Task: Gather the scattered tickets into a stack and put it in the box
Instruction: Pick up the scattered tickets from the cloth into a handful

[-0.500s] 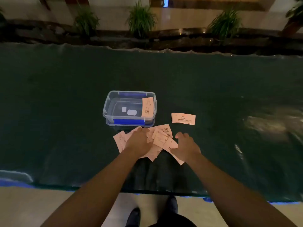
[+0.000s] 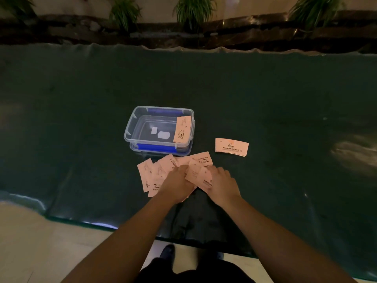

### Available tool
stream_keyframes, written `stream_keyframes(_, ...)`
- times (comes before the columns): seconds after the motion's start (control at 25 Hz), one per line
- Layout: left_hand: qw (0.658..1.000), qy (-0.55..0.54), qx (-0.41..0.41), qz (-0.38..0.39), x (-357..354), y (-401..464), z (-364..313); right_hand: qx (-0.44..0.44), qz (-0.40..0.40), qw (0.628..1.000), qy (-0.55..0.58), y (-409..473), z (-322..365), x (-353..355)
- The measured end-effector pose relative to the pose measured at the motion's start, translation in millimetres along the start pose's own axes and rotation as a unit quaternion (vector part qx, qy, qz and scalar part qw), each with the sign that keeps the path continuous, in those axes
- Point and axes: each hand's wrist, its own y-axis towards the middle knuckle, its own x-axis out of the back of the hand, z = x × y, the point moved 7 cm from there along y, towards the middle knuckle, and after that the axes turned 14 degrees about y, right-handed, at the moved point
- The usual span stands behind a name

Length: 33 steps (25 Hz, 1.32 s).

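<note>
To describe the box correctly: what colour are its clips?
Blue, on a clear box; the near clip shows best in the head view.

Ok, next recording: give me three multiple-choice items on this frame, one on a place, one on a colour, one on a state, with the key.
1. Where does the lone ticket lie, apart from the pile?
A. right of the box
B. left of the box
C. on the floor

2. What colour are the box's clips?
A. red
B. blue
C. yellow

3. What state is the ticket pile in?
A. neatly stacked in the box
B. fanned out loose on the table
C. bound with a band

Key: 1 A, it sits on the table right of the box. 2 B, blue strips show at the near and far rims. 3 B, tickets overlap unevenly under the left hand and right hand.
</note>
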Motion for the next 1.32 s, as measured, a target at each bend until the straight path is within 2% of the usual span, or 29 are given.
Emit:
stream_keyframes(0.2, 0.999, 0.003, -0.03, -0.012, -3.9, 13.1, -0.3, -0.022, 0.055, 0.997, 0.042, 11.3, 2.0, 0.3)
stream_keyframes(0.4, 0.977, 0.156, -0.127, -0.073, 14.1, 34.0, -11.8, -0.055, 0.06, 0.996, 0.047, 2.8, -1.2, -7.0)
stream_keyframes(0.64, 0.956, 0.226, -0.182, 0.051, 6.3, 58.3, -20.9, -0.052, 0.053, 0.997, 0.017, -1.9, 6.8, -14.0)
stream_keyframes(0.8, 0.946, 0.216, -0.239, 0.033, -2.1, 57.9, -26.8, -0.025, 0.026, 0.999, -0.032, 7.1, 10.8, 2.2)
stream_keyframes(0.96, 0.963, 0.173, -0.203, 0.022, -4.4, 58.3, -18.6, -0.01, 0.026, 0.999, -0.043, 19.5, 12.8, 12.1)
stream_keyframes(1.16, 0.972, 0.173, -0.141, -0.069, 2.8, 46.9, 19.7, -0.031, 0.098, 0.995, 0.002, 30.5, 6.7, 2.7)
stream_keyframes(1.32, 0.975, 0.198, -0.092, -0.047, -2.6, 48.2, 35.9, -0.041, 0.085, 0.996, 0.0, 25.0, 5.8, 1.7)
